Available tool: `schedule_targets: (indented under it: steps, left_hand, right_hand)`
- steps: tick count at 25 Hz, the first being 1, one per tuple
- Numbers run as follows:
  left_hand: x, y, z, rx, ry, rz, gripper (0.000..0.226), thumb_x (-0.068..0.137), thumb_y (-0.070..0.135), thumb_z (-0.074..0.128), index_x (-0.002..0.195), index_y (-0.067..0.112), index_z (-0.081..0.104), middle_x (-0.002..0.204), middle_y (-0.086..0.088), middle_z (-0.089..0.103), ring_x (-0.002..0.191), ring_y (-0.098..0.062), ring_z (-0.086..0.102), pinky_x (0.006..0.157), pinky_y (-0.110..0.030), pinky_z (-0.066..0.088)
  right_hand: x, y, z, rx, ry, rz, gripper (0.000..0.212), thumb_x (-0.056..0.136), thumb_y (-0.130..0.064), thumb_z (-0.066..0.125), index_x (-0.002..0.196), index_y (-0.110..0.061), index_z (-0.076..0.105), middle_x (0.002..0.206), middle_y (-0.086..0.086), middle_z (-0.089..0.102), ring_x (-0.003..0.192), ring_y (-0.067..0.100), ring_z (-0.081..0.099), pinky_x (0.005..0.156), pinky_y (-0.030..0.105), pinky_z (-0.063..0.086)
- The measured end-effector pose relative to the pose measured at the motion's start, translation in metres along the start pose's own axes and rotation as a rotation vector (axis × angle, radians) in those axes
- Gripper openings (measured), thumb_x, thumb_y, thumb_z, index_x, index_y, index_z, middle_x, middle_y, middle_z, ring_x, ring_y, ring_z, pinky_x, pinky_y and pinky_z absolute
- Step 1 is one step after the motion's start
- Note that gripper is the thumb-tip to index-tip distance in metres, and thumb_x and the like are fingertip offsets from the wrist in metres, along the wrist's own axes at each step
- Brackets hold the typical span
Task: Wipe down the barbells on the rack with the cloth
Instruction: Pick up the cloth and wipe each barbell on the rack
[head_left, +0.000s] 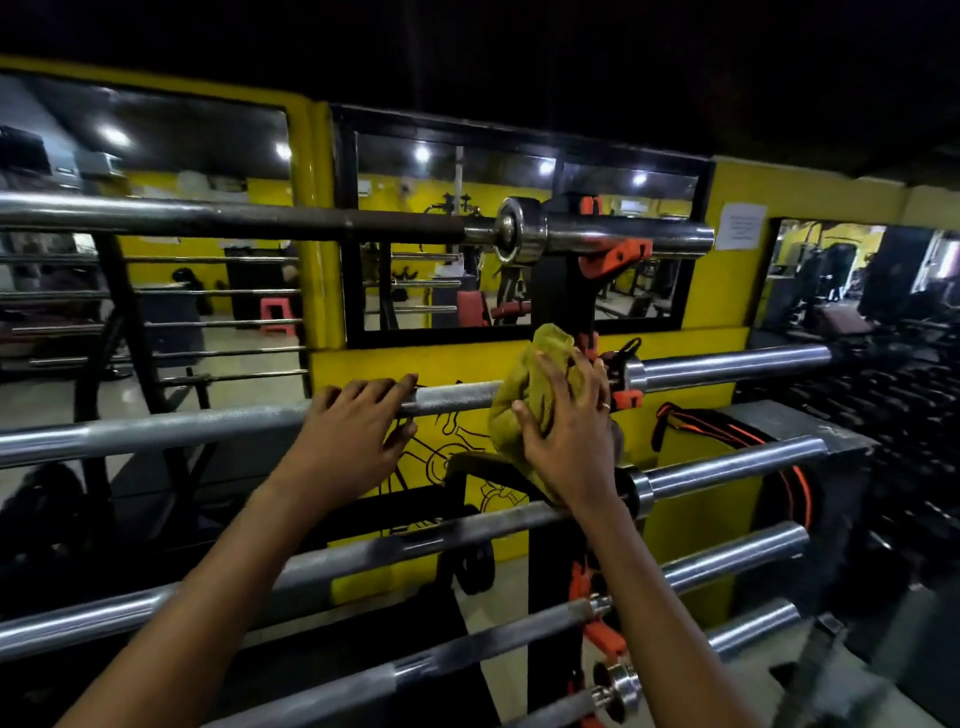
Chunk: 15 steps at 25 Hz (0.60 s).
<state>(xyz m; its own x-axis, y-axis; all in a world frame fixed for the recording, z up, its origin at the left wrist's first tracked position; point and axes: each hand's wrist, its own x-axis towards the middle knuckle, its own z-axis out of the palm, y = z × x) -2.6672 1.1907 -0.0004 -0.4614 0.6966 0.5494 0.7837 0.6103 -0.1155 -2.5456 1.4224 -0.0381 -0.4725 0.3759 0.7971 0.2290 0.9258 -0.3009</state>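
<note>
Second from the top on the rack (548, 597): a bar (457, 397) lying flat, long axis left to right, right end a little higher in view and pointing past an orange hook (629, 399). Steel-grey, knurled along the middle stretch, smooth and shiny at the right sleeve (727, 364). Gripped by the left hand (353, 426), fingers curled over the top, thumb underneath. Just right of that grip, covered by a yellow cloth (524, 395), bunched against the shaft beside the collar. Pressed there by the right hand (566, 431), fingers spread and nearly straight, palm on the cloth, a ring on one finger. Above and below, other bars (395, 551), parallel on the same rack. Behind, a yellow wall (717, 291) with a mirror (467, 291).
</note>
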Motion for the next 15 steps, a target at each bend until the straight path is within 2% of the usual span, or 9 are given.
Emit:
schedule_targets:
  steps: [2, 3, 5, 6, 8, 10, 11, 13, 15]
  left_hand:
    - [0.002, -0.021, -0.019, 0.023, -0.113, 0.026, 0.059, 0.099, 0.056, 0.025, 0.153, 0.034, 0.017, 0.144, 0.0, 0.047, 0.129, -0.023, 0.046, 0.106, -0.041, 0.032]
    - [-0.001, -0.035, -0.025, 0.022, -0.129, 0.018, 0.059, 0.098, 0.058, 0.023, 0.153, 0.035, 0.019, 0.139, -0.002, 0.052, 0.124, -0.023, 0.051, 0.102, -0.04, 0.036]
    - [-0.012, -0.051, -0.024, 0.065, -0.05, 0.022, 0.064, 0.095, 0.063, 0.017, 0.152, 0.035, 0.023, 0.125, -0.003, 0.06, 0.111, -0.024, 0.059, 0.093, -0.04, 0.042]
    - [-0.019, -0.053, -0.018, 0.089, 0.013, 0.039, 0.065, 0.094, 0.064, 0.016, 0.152, 0.034, 0.026, 0.118, -0.002, 0.063, 0.104, -0.024, 0.061, 0.09, -0.041, 0.044]
    - [-0.026, -0.05, -0.006, 0.109, 0.089, 0.044, 0.063, 0.094, 0.062, 0.021, 0.148, 0.031, 0.036, 0.104, -0.001, 0.064, 0.094, -0.024, 0.062, 0.087, -0.042, 0.045]
    - [-0.025, -0.047, -0.006, 0.093, 0.13, 0.017, 0.058, 0.095, 0.06, 0.026, 0.14, 0.029, 0.046, 0.098, -0.001, 0.063, 0.089, -0.023, 0.061, 0.086, -0.041, 0.044]
    - [-0.026, -0.047, -0.006, 0.086, 0.148, 0.016, 0.056, 0.096, 0.059, 0.027, 0.137, 0.028, 0.048, 0.097, 0.0, 0.062, 0.089, -0.023, 0.06, 0.087, -0.041, 0.043]
    - [-0.027, -0.048, -0.005, 0.089, 0.178, 0.038, 0.052, 0.097, 0.057, 0.029, 0.134, 0.027, 0.049, 0.098, 0.0, 0.062, 0.089, -0.022, 0.06, 0.09, -0.041, 0.043]
    - [-0.027, -0.05, -0.004, 0.059, 0.184, 0.043, 0.05, 0.097, 0.055, 0.03, 0.132, 0.027, 0.05, 0.1, 0.0, 0.064, 0.091, -0.023, 0.062, 0.094, -0.043, 0.043]
  right_hand:
    - [0.012, 0.002, 0.002, 0.072, 0.081, 0.034, 0.052, 0.097, -0.044, 0.053, 0.145, -0.03, 0.041, 0.155, 0.003, 0.025, 0.146, 0.032, 0.023, 0.101, 0.057, 0.049]
    - [0.02, -0.002, 0.004, 0.132, 0.125, 0.112, 0.047, 0.097, -0.042, 0.052, 0.141, -0.026, 0.046, 0.151, 0.004, 0.029, 0.142, 0.031, 0.03, 0.099, 0.057, 0.049]
    - [0.033, -0.022, 0.01, 0.194, 0.17, 0.288, 0.043, 0.095, -0.042, 0.049, 0.132, -0.021, 0.053, 0.146, 0.009, 0.037, 0.137, 0.033, 0.036, 0.101, 0.059, 0.044]
    - [0.034, -0.038, 0.014, 0.167, 0.162, 0.303, 0.044, 0.093, -0.045, 0.046, 0.128, -0.019, 0.055, 0.143, 0.012, 0.041, 0.135, 0.035, 0.038, 0.102, 0.059, 0.042]
    - [0.025, -0.061, 0.023, 0.058, 0.085, 0.112, 0.051, 0.09, -0.058, 0.042, 0.122, -0.021, 0.056, 0.137, 0.009, 0.046, 0.131, 0.033, 0.04, 0.106, 0.053, 0.039]
    - [0.024, -0.06, 0.019, -0.017, -0.014, -0.062, 0.062, 0.086, -0.074, 0.043, 0.121, -0.024, 0.057, 0.132, 0.005, 0.048, 0.124, 0.025, 0.044, 0.096, 0.042, 0.043]
    - [0.033, -0.052, 0.013, -0.022, -0.046, -0.061, 0.065, 0.084, -0.076, 0.047, 0.121, -0.024, 0.058, 0.128, 0.003, 0.05, 0.118, 0.024, 0.048, 0.092, 0.04, 0.046]
    - [0.056, -0.04, 0.001, -0.015, -0.092, 0.109, 0.058, 0.085, -0.068, 0.058, 0.12, -0.023, 0.061, 0.122, 0.004, 0.056, 0.112, 0.027, 0.056, 0.087, 0.04, 0.045]
    - [0.068, -0.052, 0.001, -0.078, -0.159, 0.208, 0.055, 0.087, -0.064, 0.057, 0.123, -0.023, 0.061, 0.123, 0.006, 0.058, 0.114, 0.031, 0.056, 0.092, 0.044, 0.043]
